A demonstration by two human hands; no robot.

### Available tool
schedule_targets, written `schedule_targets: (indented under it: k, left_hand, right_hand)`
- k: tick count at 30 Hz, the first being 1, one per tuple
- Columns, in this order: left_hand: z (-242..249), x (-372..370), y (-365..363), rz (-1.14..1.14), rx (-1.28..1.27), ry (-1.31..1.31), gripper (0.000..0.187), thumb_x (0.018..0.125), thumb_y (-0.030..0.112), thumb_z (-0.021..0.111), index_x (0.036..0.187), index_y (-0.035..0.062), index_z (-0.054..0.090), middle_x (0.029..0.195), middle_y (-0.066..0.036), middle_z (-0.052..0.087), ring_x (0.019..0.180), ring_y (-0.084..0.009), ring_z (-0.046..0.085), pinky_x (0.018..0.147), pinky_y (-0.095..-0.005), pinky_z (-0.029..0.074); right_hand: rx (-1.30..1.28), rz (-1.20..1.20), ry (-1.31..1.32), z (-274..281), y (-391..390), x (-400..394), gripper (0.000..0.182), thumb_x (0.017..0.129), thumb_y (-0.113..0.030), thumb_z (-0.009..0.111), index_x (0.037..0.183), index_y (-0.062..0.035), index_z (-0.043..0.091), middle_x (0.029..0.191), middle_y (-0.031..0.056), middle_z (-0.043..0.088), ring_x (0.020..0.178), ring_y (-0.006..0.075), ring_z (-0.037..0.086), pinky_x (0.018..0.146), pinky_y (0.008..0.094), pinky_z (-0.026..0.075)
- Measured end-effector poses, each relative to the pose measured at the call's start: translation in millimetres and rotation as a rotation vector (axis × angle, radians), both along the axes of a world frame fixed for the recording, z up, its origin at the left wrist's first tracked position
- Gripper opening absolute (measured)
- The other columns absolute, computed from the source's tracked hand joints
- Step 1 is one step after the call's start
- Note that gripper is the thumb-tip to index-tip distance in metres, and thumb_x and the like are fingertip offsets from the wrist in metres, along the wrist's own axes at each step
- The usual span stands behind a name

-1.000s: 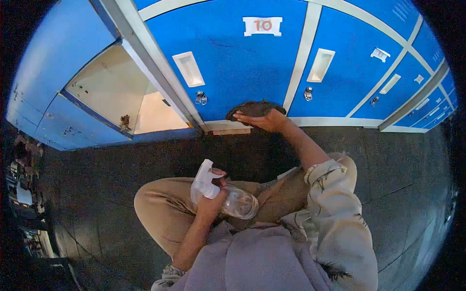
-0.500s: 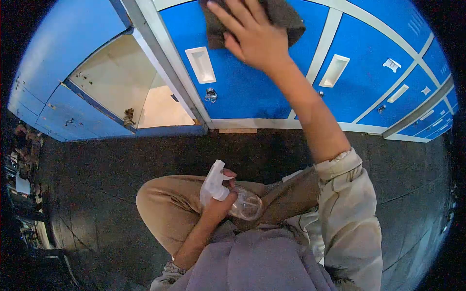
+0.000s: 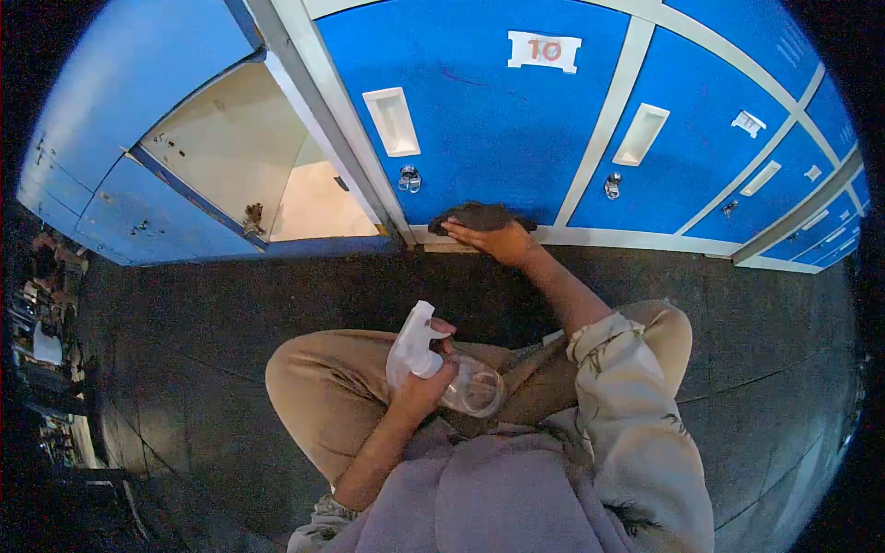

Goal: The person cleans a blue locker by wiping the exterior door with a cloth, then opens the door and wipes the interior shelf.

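My left hand (image 3: pixel 429 382) is wrapped round the neck of a clear spray bottle (image 3: pixel 477 389) with a white trigger head, tilted above my crossed legs. My right hand (image 3: pixel 498 241) presses a dark brown cloth (image 3: pixel 479 217) against the bottom edge of a blue locker door (image 3: pixel 489 120); the fingers point left along it. The door bears a white label marked 10 (image 3: pixel 545 52), a white recessed handle (image 3: pixel 393 122) and a metal lock (image 3: pixel 410 180). Part of the cloth is hidden under my hand.
An open-fronted compartment (image 3: pixel 313 207) with a pale inside lies to the left, among worn blue lockers. More blue lockers (image 3: pixel 682 120) with white frames run off to the right. Dark flooring (image 3: pixel 212 304) surrounds my legs. Assorted objects (image 3: pixel 46 346) line the far left.
My right hand has come down with the cloth from the upper part of the door to its bottom edge, uncovering the number label. My left hand still holds the bottle.
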State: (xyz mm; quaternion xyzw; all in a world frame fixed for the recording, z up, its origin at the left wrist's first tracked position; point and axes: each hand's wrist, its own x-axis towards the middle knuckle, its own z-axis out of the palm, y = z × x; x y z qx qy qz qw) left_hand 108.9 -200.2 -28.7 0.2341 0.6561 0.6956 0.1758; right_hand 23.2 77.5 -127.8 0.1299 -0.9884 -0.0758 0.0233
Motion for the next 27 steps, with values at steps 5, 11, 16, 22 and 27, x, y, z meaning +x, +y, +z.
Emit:
schedule_targets:
  k: [5,11,16,22,27]
  left_hand:
    - [-15.4,-1.3,-3.8,-0.026,0.033,0.034,0.041,0.066,-0.010,0.059,0.104,0.0047,0.052,0.104,-0.005,0.051,0.086,-0.0113,0.051,0.077,-0.0259,0.043]
    - [-16.6,-2.8,-4.6,-0.036,-0.064,0.034,0.044,0.065,-0.006,0.063,0.106,0.0045,0.051,0.102,-0.005,0.053,0.086,-0.0128,0.052,0.077,-0.0271,0.044]
    - [-16.3,-4.3,-4.3,-0.042,-0.078,0.065,0.046,0.066,-0.003,0.065,0.109,0.0033,0.050,0.101,-0.005,0.054,0.088,-0.0150,0.054,0.078,-0.0277,0.045]
    - [-10.2,-4.3,-4.7,-0.024,-0.209,0.110,0.046,0.068,-0.002,0.065,0.112,0.0026,0.050,0.103,-0.006,0.055,0.091,-0.0158,0.054,0.080,-0.0286,0.046]
    - [-11.1,-1.5,-0.8,-0.009,0.010,-0.019,0.044,0.068,-0.005,0.064,0.109,0.0023,0.051,0.104,-0.008,0.055,0.091,-0.0152,0.054,0.078,-0.0283,0.046]
  right_hand:
    - [0.906,0.088,0.647,46.9,1.8,-22.5,0.063,0.082,-0.031,0.053,0.142,-0.0291,0.031,0.151,-0.0104,0.021,0.136,0.0111,0.025,0.099,0.0460,0.039]
    - [0.170,0.048,0.880,192.2,-1.9,-10.1,0.064,0.073,-0.028,0.062,0.134,-0.0344,0.043,0.150,-0.0080,0.024,0.138,0.0150,0.023,0.089,0.0437,0.046]
    - [0.173,-0.121,1.230,279.7,-0.7,-11.4,0.062,0.079,-0.028,0.052,0.140,-0.0211,0.039,0.151,0.0059,0.024,0.140,0.0246,0.019,0.099,0.0561,0.033]
    - [0.181,-0.103,1.065,218.0,-4.4,-25.1,0.065,0.077,-0.028,0.057,0.139,-0.0264,0.039,0.149,-0.0039,0.028,0.138,0.0174,0.024,0.101,0.0500,0.034]
    - [0.150,0.073,0.532,104.2,4.8,-12.0,0.066,0.083,-0.024,0.052,0.144,-0.0205,0.028,0.150,-0.0009,0.025,0.137,0.0173,0.026,0.107,0.0329,0.033]
